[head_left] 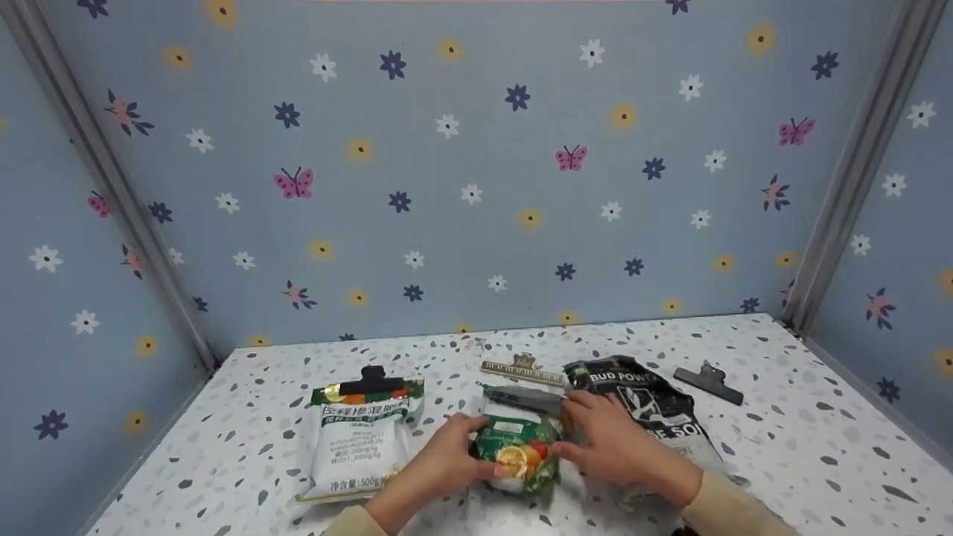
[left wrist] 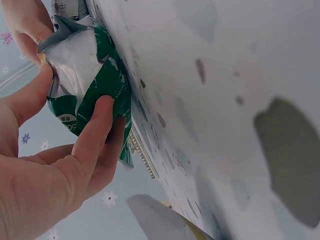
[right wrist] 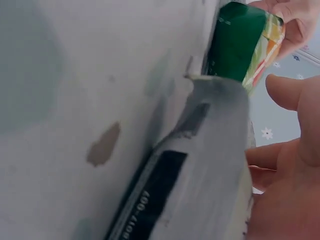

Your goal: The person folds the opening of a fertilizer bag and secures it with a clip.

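A small green bag (head_left: pixel 514 444) printed with fruit and vegetables stands between my hands, a grey strip across its top. My left hand (head_left: pixel 450 454) grips its left side. In the left wrist view, the left thumb and fingers (left wrist: pixel 102 112) press the bag (left wrist: pixel 112 82) from different sides. My right hand (head_left: pixel 614 439) is at the bag's upper right with fingers spread. The right wrist view shows the right thumb (right wrist: pixel 285 92) extended beside the bag (right wrist: pixel 237 42), while a grey-white bag (right wrist: pixel 205 165) partly hides the other fingers.
A white fertilizer bag (head_left: pixel 357 450) with a black clip (head_left: pixel 372 380) lies left. To the right is a black potting soil bag (head_left: pixel 633 394). Behind are a gold clip (head_left: pixel 523 368) and, farther right, a dark grey clip (head_left: pixel 709 382). A flowered wall (head_left: pixel 476 223) bounds the speckled table (head_left: pixel 246 417).
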{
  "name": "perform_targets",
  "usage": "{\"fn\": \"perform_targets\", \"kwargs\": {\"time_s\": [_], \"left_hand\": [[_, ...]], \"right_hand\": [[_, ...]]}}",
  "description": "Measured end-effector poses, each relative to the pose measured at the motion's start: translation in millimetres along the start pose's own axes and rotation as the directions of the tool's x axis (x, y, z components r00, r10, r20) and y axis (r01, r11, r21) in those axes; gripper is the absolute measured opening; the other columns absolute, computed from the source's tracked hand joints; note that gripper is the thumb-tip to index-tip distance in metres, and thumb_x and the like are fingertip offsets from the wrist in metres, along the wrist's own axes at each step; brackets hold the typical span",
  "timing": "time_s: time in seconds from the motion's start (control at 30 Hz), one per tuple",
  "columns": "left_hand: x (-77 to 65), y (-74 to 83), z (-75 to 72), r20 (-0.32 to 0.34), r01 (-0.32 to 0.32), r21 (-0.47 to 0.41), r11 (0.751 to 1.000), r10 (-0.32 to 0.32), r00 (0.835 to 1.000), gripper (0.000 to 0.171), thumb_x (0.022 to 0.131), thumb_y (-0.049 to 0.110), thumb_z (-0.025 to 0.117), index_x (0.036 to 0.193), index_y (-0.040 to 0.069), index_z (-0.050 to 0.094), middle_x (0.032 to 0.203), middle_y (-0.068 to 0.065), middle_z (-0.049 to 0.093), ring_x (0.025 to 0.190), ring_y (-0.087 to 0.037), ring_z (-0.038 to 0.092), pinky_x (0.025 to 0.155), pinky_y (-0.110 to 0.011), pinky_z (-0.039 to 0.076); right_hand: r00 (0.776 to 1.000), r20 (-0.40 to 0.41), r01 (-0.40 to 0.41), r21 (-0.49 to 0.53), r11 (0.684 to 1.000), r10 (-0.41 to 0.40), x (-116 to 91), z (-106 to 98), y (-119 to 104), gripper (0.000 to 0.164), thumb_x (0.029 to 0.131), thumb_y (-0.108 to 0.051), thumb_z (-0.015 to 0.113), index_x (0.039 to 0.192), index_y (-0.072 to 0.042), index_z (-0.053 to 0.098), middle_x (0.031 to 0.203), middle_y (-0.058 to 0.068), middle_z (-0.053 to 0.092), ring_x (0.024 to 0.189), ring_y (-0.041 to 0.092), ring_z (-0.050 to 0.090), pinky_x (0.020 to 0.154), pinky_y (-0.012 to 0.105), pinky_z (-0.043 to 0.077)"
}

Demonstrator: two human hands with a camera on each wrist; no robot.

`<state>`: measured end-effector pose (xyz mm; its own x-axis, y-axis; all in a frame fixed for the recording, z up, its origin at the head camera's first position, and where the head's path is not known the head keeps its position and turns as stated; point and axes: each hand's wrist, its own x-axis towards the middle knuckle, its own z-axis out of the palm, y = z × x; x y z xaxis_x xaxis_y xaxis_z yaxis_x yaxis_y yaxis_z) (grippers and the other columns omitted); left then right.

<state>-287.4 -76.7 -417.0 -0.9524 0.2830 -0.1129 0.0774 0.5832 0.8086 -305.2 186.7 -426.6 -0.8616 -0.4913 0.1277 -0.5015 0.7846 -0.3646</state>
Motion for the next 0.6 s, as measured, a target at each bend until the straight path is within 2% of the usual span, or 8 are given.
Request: {"fn": "perform_targets", "kwargs": {"time_s": [0.13, 0.27, 0.33, 0.43, 0.6], "left_hand": [[-3.0, -0.5, 0.0, 0.010, -0.029, -0.009, 1.000, 0.029, 1.000, 0.082, 0.074, 0.016, 0.087, 0.145, 0.001, 0.048, 0.125, -0.017, 0.051, 0.119, -0.039, 0.050, 0.107, -0.059, 0.035], [-6.2, -0.3, -0.7, 0.029, -0.024, -0.047, 0.999, 0.025, 0.999, 0.083, 0.076, 0.015, 0.086, 0.148, 0.005, 0.045, 0.133, -0.020, 0.048, 0.123, -0.042, 0.048, 0.106, -0.061, 0.034], [-6.8, 0.6, -1.3, 0.036, -0.006, -0.082, 0.997, 0.009, 0.999, 0.085, 0.077, 0.016, 0.086, 0.149, 0.007, 0.042, 0.139, -0.021, 0.046, 0.126, -0.043, 0.046, 0.106, -0.061, 0.034], [-5.7, 2.5, -2.1, 0.039, 0.022, -0.134, 0.991, -0.017, 0.999, 0.092, 0.079, 0.020, 0.086, 0.153, 0.007, 0.034, 0.142, -0.020, 0.046, 0.125, -0.041, 0.048, 0.102, -0.058, 0.040], [-2.7, 2.8, -6.0, 0.034, 0.042, -0.177, 0.983, -0.036, 0.999, 0.100, 0.083, 0.029, 0.083, 0.158, 0.006, 0.020, 0.130, -0.015, 0.049, 0.111, -0.032, 0.055, 0.086, -0.049, 0.050]], "right_hand": [[0.999, -0.038, 0.002, 0.065, 0.998, 0.001, 1.0, -2.4, 1.8, 0.077, 0.094, -0.048, 0.065, 0.145, 0.006, 0.044, 0.151, 0.021, 0.038, 0.137, 0.041, 0.038, 0.113, 0.060, 0.022], [0.998, -0.056, -0.013, 0.130, 0.991, 0.020, 2.2, -5.0, 3.1, 0.076, 0.093, -0.040, 0.069, 0.147, 0.005, 0.041, 0.152, 0.019, 0.036, 0.136, 0.038, 0.041, 0.109, 0.055, 0.035], [0.998, -0.062, -0.020, 0.174, 0.985, 0.031, 2.6, -6.8, 3.4, 0.076, 0.092, -0.037, 0.071, 0.148, 0.003, 0.040, 0.153, 0.018, 0.035, 0.136, 0.038, 0.040, 0.109, 0.055, 0.035], [0.995, -0.085, -0.023, 0.234, 0.972, 0.044, 2.3, -9.7, 3.4, 0.078, 0.091, -0.036, 0.074, 0.150, 0.001, 0.038, 0.155, 0.016, 0.033, 0.138, 0.037, 0.038, 0.110, 0.056, 0.034], [0.985, -0.172, 0.021, 0.306, 0.952, 0.034, 0.4, -16.1, 0.3, 0.081, 0.089, -0.032, 0.076, 0.153, -0.004, 0.035, 0.156, 0.013, 0.030, 0.140, 0.037, 0.035, 0.110, 0.056, 0.033]]}}
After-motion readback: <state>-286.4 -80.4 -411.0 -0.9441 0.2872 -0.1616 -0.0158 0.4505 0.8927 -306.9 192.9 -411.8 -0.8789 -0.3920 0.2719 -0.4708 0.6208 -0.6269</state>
